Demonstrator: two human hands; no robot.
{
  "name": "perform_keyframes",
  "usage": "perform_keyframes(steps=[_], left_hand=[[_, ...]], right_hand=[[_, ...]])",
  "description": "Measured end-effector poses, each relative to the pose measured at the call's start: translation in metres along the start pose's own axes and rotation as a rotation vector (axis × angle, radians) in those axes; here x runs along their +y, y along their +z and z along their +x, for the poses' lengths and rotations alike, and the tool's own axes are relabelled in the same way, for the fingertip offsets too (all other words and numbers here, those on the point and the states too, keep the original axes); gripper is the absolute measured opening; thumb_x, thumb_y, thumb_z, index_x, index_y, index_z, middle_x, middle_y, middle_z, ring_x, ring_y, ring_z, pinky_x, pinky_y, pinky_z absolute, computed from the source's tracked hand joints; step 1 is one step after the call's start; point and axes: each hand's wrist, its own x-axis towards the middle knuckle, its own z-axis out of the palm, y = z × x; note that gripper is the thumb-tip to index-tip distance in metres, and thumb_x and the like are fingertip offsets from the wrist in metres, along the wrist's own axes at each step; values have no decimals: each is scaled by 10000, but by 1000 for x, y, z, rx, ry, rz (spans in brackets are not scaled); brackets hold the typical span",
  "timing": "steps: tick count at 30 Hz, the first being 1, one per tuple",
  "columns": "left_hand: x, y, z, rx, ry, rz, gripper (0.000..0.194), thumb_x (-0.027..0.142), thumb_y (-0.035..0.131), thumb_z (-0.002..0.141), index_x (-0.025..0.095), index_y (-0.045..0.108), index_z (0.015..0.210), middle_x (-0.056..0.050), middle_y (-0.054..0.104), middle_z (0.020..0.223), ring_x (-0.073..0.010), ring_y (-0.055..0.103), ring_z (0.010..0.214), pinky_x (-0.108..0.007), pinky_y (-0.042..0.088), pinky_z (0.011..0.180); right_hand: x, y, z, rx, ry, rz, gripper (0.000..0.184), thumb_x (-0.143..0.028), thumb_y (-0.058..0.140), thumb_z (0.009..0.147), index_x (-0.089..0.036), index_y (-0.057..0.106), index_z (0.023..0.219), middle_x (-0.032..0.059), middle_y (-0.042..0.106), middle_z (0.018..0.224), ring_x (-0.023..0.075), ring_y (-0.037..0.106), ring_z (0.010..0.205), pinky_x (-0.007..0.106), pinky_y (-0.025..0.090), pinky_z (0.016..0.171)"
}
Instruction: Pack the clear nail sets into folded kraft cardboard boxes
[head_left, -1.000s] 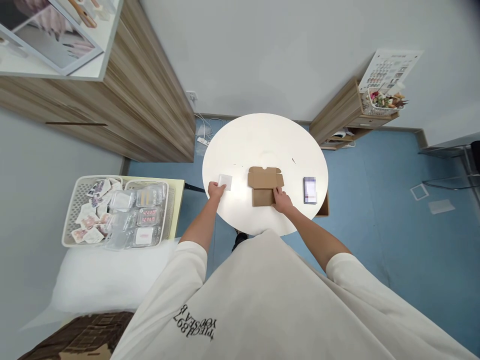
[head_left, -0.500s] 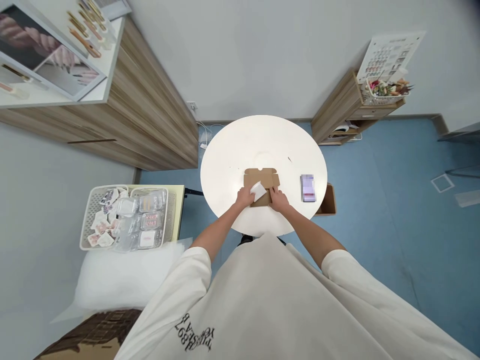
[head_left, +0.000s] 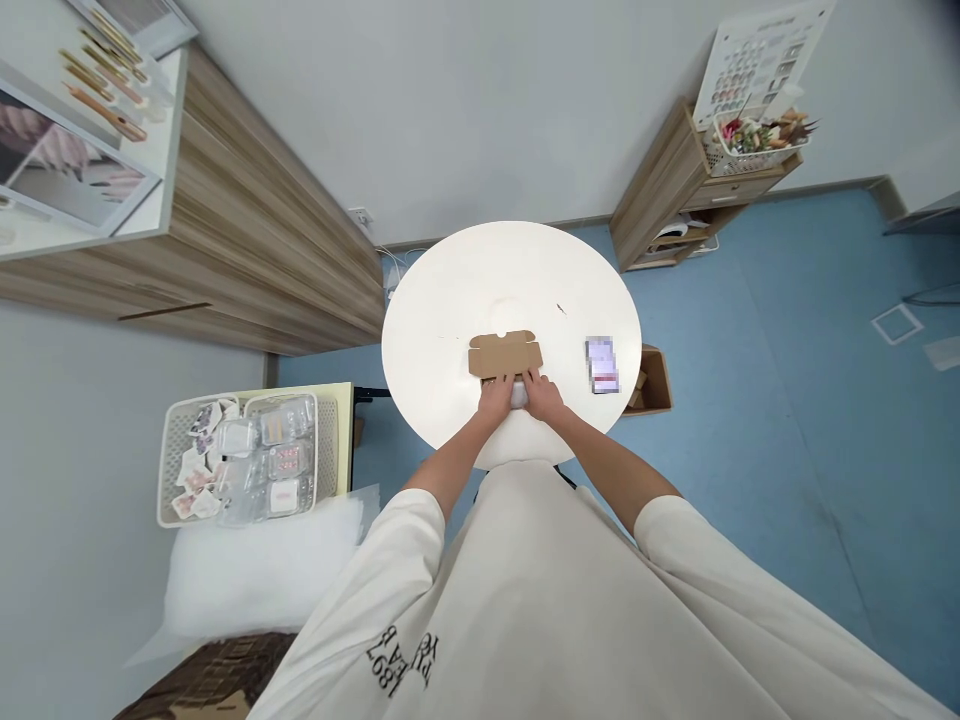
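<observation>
Left hand (head_left: 495, 397) and right hand (head_left: 544, 396) partly cover an open brown cardboard box (head_left: 504, 357), a white packet (head_left: 518, 395) between them; whether they pinch is unclear. Rightward on the round white tabletop (head_left: 450, 290) lies a pixelated lilac rectangle (head_left: 602, 365).

Pale shirt (head_left: 600, 600), black lettering (head_left: 385, 671) partly illegible
</observation>
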Motion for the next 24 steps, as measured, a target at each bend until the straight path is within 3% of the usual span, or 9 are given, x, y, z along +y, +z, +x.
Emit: perform_keyframes(steps=[7,11,16,19,21,24], left_hand=[[2,12,-11,64,27,118,281,155,463,964,198,624,1190,-181,551,1276,-321,558,1186,-453,368,1021],[1,12,-18,8,40,145,329,141,448,949,168,606,1236,-190,581,1222,-325,566,1160,-453,365,1002],[-2,4,-29,20,26,35,384,199,480,949,210,549,1326,-169,569,1268,-329,521,1231,-455,360,1026],[-13,-8,-33,140,-31,-80,379,224,455,964,222,531,1336,-159,555,1297,-332,495,1261,-460,371,1035],[-25,-19,-32,257,-146,-183,360,243,445,972,213,532,1320,-165,543,1312,-336,487,1277,-459,379,1044],[-47,-33,-21,403,-367,-415,388,274,491,954,198,495,1335,-169,513,1375,-318,483,1302,-440,392,1060]], right_hand=[[2,3,2,9,-4,5,848,-307,765,831,-225,264,1510,181,360,1504,312,508,1163,405,451,919],[3,4,2,14,-12,-3,844,-297,758,831,-223,267,1513,178,368,1506,306,508,1161,400,449,926],[4,4,-2,25,-44,-26,850,-327,737,840,-216,249,1527,182,350,1528,316,493,1190,408,445,942],[5,4,-9,59,-69,-4,826,-353,708,857,-227,254,1536,171,314,1565,324,464,1241,417,439,971],[8,4,-12,128,-55,67,730,-366,651,893,-230,304,1521,158,321,1566,319,454,1266,420,435,996],[16,-1,-7,281,99,295,593,-385,521,952,-200,373,1496,162,373,1535,295,470,1288,408,440,1031]])
